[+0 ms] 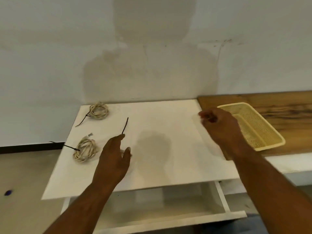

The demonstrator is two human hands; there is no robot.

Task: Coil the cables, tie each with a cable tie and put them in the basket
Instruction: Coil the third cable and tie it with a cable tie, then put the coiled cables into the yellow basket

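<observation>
Two pale coiled cables lie at the left of the white table [168,166], each bound with a black cable tie: one at the back [98,111], one nearer [86,150]. My left hand [114,157] rests palm down on the table with its fingers fairly straight. A bit of pale cable [123,152] shows between its thumb and fingers; the rest is hidden. A black cable tie [125,125] runs away from its index fingertip. My right hand [219,125] hovers, blurred, with curled fingers beside the yellow basket [263,130], which holds nothing.
The basket sits on a wooden board [278,102] to the right of the table. A wall stands close behind. Below the table's front edge, a white drawer [160,208] is pulled out. The floor lies to the left.
</observation>
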